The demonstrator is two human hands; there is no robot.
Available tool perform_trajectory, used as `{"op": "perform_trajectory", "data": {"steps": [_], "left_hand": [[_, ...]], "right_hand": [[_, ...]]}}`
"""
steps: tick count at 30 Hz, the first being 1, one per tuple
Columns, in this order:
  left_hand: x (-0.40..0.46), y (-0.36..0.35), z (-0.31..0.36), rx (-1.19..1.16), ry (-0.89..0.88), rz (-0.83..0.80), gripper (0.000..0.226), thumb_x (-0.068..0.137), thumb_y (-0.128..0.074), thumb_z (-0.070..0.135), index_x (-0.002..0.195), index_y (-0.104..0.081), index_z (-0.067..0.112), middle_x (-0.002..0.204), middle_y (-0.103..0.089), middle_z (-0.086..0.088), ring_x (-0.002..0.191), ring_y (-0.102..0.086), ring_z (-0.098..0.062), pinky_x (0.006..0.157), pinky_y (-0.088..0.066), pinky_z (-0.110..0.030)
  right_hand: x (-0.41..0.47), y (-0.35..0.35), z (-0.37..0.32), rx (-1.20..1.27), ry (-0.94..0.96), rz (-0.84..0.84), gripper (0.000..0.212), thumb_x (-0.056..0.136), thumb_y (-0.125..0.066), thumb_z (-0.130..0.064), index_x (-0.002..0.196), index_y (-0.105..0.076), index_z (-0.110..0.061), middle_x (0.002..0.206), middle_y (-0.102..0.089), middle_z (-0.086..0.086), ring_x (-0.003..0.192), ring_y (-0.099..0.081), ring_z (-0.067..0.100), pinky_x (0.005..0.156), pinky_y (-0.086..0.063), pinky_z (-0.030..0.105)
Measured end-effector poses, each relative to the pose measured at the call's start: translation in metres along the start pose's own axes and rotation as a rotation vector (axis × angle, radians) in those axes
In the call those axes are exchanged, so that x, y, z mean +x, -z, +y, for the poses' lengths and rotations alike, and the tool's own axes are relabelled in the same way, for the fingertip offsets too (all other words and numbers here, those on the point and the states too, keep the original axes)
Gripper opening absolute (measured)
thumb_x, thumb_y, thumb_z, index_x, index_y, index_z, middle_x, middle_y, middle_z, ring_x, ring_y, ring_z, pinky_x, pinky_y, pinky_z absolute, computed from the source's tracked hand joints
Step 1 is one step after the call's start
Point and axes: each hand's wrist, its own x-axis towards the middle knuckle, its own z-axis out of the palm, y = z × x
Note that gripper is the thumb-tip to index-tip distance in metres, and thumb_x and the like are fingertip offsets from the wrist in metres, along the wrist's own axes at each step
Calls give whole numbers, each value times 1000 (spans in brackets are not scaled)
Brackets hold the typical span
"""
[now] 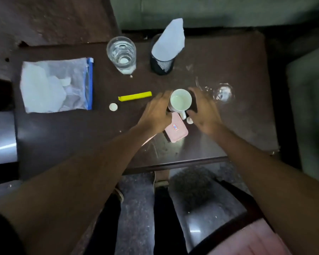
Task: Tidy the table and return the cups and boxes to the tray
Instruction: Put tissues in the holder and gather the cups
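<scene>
A white mug (180, 102) stands upright in the middle of the dark table (228, 126), its handle turned toward me. My left hand (157, 113) cups its left side and my right hand (203, 111) cups its right side, fingers curled around the wall. Just in front of the mug lies a pink box (177, 130) with a small sticker, partly under my left hand. A clear glass (121, 54) with water stands at the back. No tray shows.
A zip bag (56, 85) with white contents lies at the left. A yellow stick (135, 96) and a white cap (113, 107) lie left of the mug. A mesh holder (161, 65) with paper stands at the back. Spilled water (222, 92) glistens at the right.
</scene>
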Motion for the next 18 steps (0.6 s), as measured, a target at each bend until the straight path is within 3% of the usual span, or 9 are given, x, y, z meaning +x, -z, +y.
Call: {"op": "perform_trajectory", "data": {"steps": [5,9,12,13,16,18], "left_hand": [[15,-5,5,-13,28,13,58,83,-69,7,139,-58,13,129,-67,-9,123,-63,-34,98,-51,-46],[18,4,10,-24,17,-4,58,85,-70,11,142,-57,16,135,-67,-7,127,-62,-32,102,-50,-46],[14,19,16,-55,-8,5,62,85,-72,12,145,-55,16,137,-65,-8,129,-62,-34,104,-49,-47],[12,26,17,-48,-23,13,64,85,-74,13,146,-54,17,137,-64,-8,129,-62,-34,104,-48,-48],[1,57,12,-4,-76,32,74,81,-78,21,149,-49,19,142,-60,-4,133,-58,-35,104,-45,-49],[-9,84,-2,48,-114,46,77,82,-77,26,152,-46,21,143,-58,-4,133,-57,-34,104,-44,-48]], "right_hand": [[7,0,1,112,92,-32,72,75,-69,7,142,-54,-15,135,-63,12,114,-64,27,84,-37,13],[11,7,-2,94,121,-58,67,77,-74,0,138,-55,-17,125,-68,7,107,-65,27,81,-35,13],[9,21,-12,104,102,-45,64,81,-78,-6,137,-53,-26,126,-68,-1,106,-63,16,79,-40,6],[7,25,-19,111,106,-34,65,82,-79,-6,138,-54,-26,128,-68,-1,110,-63,17,85,-43,8],[1,34,-51,141,148,22,67,81,-82,-3,141,-55,-18,136,-66,9,125,-62,31,105,-49,38],[0,34,-78,140,179,12,66,83,-84,-7,141,-56,-15,141,-63,10,129,-60,30,109,-45,39]]}}
